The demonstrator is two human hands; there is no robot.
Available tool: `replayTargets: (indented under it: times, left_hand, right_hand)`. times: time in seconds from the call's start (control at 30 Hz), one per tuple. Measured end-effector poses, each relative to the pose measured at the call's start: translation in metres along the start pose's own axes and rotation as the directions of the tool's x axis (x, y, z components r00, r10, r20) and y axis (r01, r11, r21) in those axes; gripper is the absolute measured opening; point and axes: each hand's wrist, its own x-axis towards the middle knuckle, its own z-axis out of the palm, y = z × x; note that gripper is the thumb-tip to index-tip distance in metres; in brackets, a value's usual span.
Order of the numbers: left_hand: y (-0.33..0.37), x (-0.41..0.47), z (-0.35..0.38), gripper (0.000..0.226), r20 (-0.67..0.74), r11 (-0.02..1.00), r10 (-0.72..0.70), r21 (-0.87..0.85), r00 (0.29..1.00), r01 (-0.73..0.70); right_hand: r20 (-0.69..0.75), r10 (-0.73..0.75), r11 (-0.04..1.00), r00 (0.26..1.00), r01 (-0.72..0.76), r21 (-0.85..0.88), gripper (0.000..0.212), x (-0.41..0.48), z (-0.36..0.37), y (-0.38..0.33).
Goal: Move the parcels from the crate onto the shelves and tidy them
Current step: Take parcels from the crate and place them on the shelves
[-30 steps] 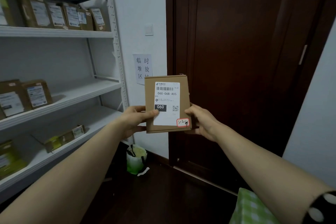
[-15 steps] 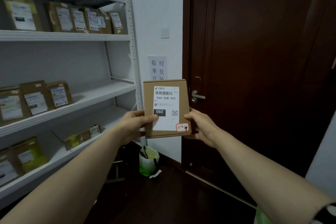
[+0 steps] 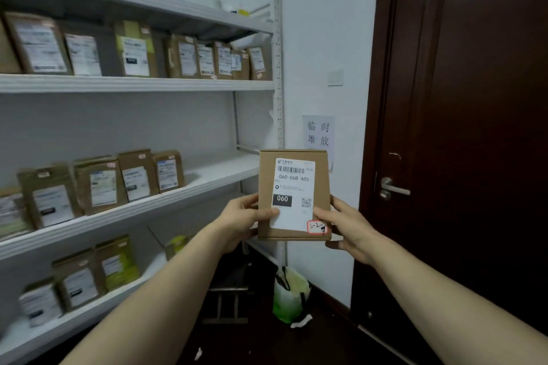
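I hold a small brown cardboard parcel upright in front of me, its white label marked 060 facing me. My left hand grips its left edge with the thumb on the label. My right hand grips its right edge near a red-bordered sticker. To the left stands the white shelving unit. Several labelled parcels stand in rows on its upper shelf, middle shelf and lower shelf. The crate is out of view.
A dark wooden door with a metal handle fills the right side. A green and white bag sits on the dark floor by the wall. A paper notice hangs behind the parcel. The middle shelf's right end is bare.
The view has swung left, bringing more of the shelves and the door handle into sight. Both hands keep the same hold on the parcel.
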Motion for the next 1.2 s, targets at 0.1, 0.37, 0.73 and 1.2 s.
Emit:
replayTargets:
  times: [0.1, 0.37, 0.73, 1.2]
  left_hand:
    - [-0.011, 0.015, -0.017, 0.052, -0.048, 1.0, 0.016, 0.003, 0.999, -0.016]
    - [-0.046, 0.083, -0.042, 0.064, -0.165, 0.997, 0.004, 0.077, 0.986, 0.009]
    - [-0.069, 0.271, -0.028, 0.065, -0.221, 0.956, 0.053, 0.294, 0.974, 0.015]
    - [-0.075, 0.482, -0.077, 0.03, -0.472, 0.845, 0.046, 0.489, 0.881, 0.217]
  right_hand:
    - [0.002, -0.015, 1.0, 1.0, 0.015, -0.014, 0.046, 0.024, 0.018, 0.008]
    - [0.037, -0.036, 0.998, 0.999, 0.034, 0.057, 0.046, 0.111, 0.038, 0.038]
    - [0.071, 0.109, 0.993, 0.991, -0.113, 0.044, 0.051, 0.313, -0.01, 0.058]
    - [0.234, 0.065, 0.998, 0.97, -0.069, 0.008, 0.055, 0.569, 0.009, 0.077]
